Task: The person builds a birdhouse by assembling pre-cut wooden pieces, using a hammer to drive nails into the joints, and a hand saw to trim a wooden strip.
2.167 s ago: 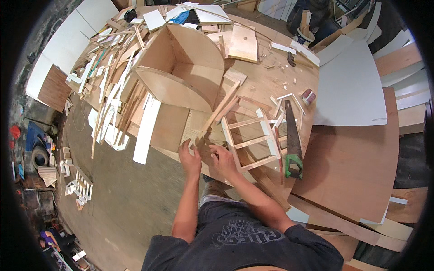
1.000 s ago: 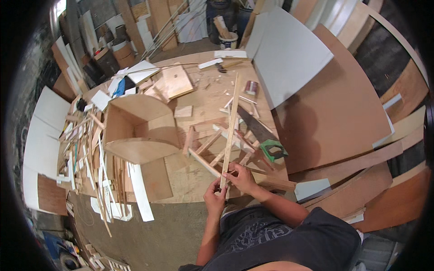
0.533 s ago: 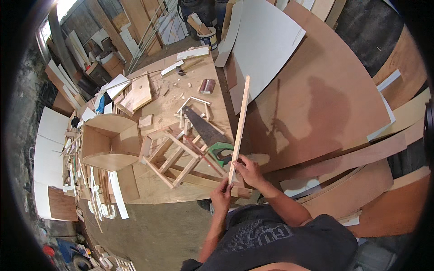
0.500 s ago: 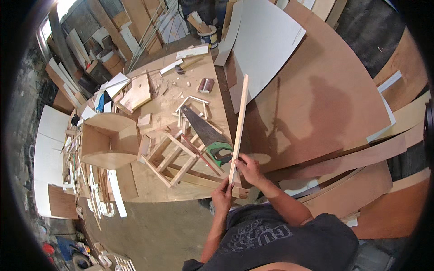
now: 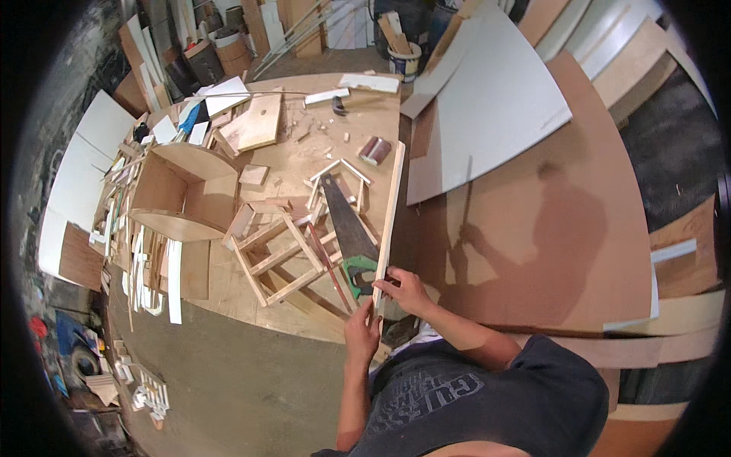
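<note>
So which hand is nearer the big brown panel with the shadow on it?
Right. The right hand grips the wood strip, just left of the brown panel; the left hand holds the strip lower down, farther left.

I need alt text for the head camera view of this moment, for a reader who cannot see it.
A person's left hand and right hand hold a thin wooden strip near its closer end, at a cluttered worktable. The worktable bears a green-handled saw and a small slatted frame; farther left is an open wooden box with curved panels.
</note>
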`<state>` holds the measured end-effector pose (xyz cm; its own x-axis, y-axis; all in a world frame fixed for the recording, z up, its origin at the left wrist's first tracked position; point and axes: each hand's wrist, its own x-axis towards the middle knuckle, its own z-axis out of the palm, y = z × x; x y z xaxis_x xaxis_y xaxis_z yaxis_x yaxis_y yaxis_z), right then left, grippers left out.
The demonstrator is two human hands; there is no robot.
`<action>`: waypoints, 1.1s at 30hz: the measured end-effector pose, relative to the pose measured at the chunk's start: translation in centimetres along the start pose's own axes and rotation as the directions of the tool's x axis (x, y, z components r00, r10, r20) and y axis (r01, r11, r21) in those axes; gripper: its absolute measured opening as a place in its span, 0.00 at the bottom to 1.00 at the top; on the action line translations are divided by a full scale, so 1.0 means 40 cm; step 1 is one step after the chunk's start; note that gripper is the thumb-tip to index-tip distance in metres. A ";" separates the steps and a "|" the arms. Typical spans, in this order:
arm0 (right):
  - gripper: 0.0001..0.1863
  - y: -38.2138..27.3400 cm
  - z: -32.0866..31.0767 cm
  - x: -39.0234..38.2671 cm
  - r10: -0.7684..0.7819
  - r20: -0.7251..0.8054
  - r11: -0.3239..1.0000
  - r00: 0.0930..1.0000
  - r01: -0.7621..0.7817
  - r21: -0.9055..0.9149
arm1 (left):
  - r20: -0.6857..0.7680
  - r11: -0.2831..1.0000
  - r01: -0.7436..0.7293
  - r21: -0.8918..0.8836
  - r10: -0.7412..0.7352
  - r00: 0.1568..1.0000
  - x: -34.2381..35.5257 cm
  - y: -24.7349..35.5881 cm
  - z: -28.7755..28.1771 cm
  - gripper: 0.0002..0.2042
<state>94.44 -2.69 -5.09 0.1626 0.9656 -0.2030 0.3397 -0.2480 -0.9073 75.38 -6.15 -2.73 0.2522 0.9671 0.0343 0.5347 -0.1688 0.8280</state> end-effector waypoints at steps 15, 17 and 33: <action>0.22 -0.075 -0.087 0.365 0.103 0.206 0.984 0.973 -0.130 0.120 | -0.178 0.854 0.406 -0.325 -0.477 0.861 0.208 -0.003 0.057 0.24; 0.24 0.007 -0.114 0.505 0.080 0.193 0.994 0.978 -0.091 0.053 | -0.220 0.843 0.427 -0.328 -0.508 0.833 0.262 -0.016 0.081 0.24; 0.26 0.103 0.000 0.991 -0.049 0.286 0.898 0.957 0.167 -0.406 | -0.434 0.664 0.513 -0.544 -0.746 0.505 0.632 -0.012 0.225 0.24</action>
<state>102.28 34.57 -16.89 -0.1260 0.9585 -0.2556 0.7089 -0.0933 -0.6992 88.75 16.65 -7.28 -0.6212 0.6974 -0.3575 0.0457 0.4876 0.8718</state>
